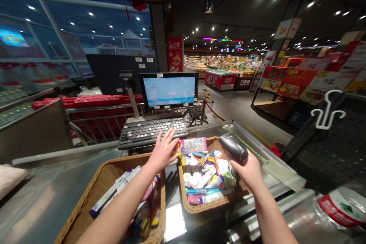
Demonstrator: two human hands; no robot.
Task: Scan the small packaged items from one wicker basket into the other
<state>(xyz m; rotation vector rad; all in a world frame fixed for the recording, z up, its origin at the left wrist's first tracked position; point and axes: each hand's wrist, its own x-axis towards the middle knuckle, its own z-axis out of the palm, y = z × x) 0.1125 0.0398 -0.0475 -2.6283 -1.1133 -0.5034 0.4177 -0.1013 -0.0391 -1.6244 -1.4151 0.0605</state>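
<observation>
My left hand (165,151) reaches over the right end of a black keyboard (143,132), palm down and fingers spread. A pink and purple box (194,145) lies beside its thumb, at the far end of the right wicker basket (197,209); whether thumb and box touch, I cannot tell. My right hand (249,169) is closed around a dark barcode scanner (233,148) above that basket's right side. Small packets (207,175) in many colours fill the right basket. Under my left forearm stands another wicker basket (93,181), holding long boxes and packets.
Behind the keyboard stands a lit monitor (170,90), with a second screen (114,72) to its left. A metal counter (42,198) runs beneath the baskets. Plastic-wrapped bottles (340,206) stand at the right edge, near a white hook (327,110).
</observation>
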